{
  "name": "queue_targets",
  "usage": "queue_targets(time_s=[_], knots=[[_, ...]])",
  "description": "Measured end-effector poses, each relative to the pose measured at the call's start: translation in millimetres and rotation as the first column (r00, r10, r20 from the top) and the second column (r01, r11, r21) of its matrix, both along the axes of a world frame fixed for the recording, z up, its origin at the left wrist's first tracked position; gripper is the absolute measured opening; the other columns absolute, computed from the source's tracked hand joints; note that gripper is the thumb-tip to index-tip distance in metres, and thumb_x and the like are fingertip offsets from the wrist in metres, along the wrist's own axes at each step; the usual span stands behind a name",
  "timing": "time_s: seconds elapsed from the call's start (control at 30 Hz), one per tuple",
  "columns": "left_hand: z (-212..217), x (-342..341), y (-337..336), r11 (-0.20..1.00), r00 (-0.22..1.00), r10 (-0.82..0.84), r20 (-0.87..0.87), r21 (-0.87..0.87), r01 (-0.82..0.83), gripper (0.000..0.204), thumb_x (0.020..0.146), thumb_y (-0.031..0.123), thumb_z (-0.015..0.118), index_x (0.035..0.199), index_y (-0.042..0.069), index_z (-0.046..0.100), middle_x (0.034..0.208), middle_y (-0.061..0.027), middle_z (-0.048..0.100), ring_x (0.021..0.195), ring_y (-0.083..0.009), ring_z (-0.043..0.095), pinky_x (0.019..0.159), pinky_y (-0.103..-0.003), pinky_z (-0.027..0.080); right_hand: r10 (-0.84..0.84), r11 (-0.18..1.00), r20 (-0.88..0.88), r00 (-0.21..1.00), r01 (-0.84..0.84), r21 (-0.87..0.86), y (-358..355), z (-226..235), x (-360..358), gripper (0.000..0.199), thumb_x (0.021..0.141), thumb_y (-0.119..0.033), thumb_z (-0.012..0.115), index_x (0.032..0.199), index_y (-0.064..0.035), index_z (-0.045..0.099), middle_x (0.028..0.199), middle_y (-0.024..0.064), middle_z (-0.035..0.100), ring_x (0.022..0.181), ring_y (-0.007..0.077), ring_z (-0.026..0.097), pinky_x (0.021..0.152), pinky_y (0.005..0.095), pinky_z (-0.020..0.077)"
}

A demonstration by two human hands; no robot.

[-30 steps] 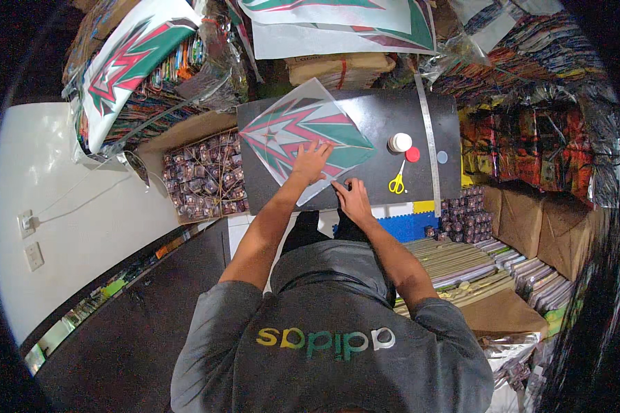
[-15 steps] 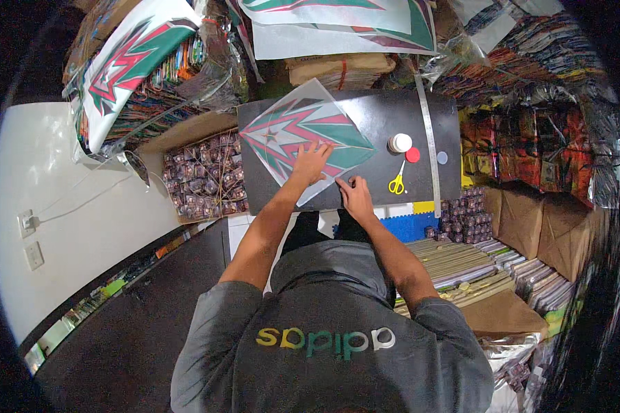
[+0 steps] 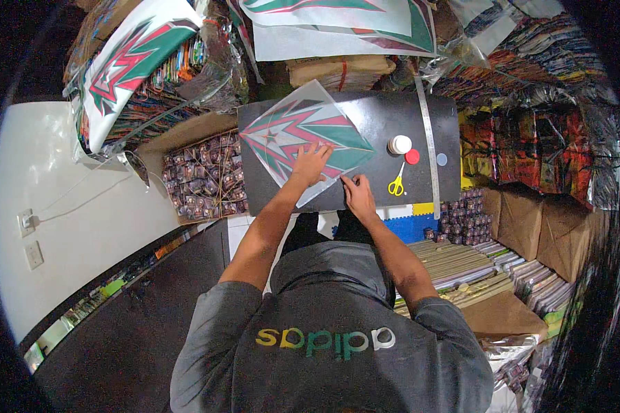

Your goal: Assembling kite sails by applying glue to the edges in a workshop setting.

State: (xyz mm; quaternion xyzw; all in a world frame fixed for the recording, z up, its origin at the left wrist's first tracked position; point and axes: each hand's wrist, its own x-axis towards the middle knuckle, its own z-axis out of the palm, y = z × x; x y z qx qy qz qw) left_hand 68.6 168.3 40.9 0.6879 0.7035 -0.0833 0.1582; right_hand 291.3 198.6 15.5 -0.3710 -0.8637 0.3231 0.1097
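Head view, left hand [image 3: 311, 162] spread flat on kite [image 3: 303, 138], right hand [image 3: 357, 193] pressing its lower edge, fingers together

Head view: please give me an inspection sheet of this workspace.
Surface: dark board, mostly bare at its upper right.
Job's things: diamond kite, green, red and white, lying flat.
Clutter: yellow scissors, white round tub, red lid, long metal ruler.
Hands: left hand flat on the kite; right hand at its lower edge.
Cables: white cord to a wall socket.
Surroundings: more kites hung above, bagged stock on the left, cardboard boxes on the right.
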Motion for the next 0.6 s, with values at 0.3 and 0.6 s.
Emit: queue_targets(time_s=[0.3, 0.6], knots=[[2.1, 0.0, 1.5, 0.999, 1.0, 0.011, 0.02, -0.038, -0.01, 0.11, 0.068, 0.044, 0.088, 0.157, 0.015, 0.029, 0.15, -0.0011, 0.042, 0.14, -0.0297, 0.039, 0.102, -0.06, 0.041, -0.097, 0.994, -0.054, 0.994, 0.094, -0.059, 8.5, -5.4, 1.5, 0.033, 0.094, -0.01, 0.061, 0.127, -0.0107, 0.066, 0.099, 0.0177, 0.054, 0.097, 0.0353, 0.057, 0.088, 0.0442, 0.0495], [0.8, 0.1, 1.2, 1.0, 1.0, 0.006, 0.021, -0.005, -0.006, 0.109, 0.067, 0.043, 0.088, 0.156, 0.015, 0.031, 0.15, -0.0011, 0.042, 0.14, -0.0287, 0.04, 0.101, -0.059, 0.043, -0.139, 0.99, -0.073, 0.988, 0.137, -0.035, 9.8, -5.7, -0.6, 0.03, 0.095, -0.012, 0.061, 0.124, -0.0078, 0.066, 0.097, 0.0179, 0.054, 0.096, 0.0354, 0.058, 0.085, 0.0454, 0.0505]])
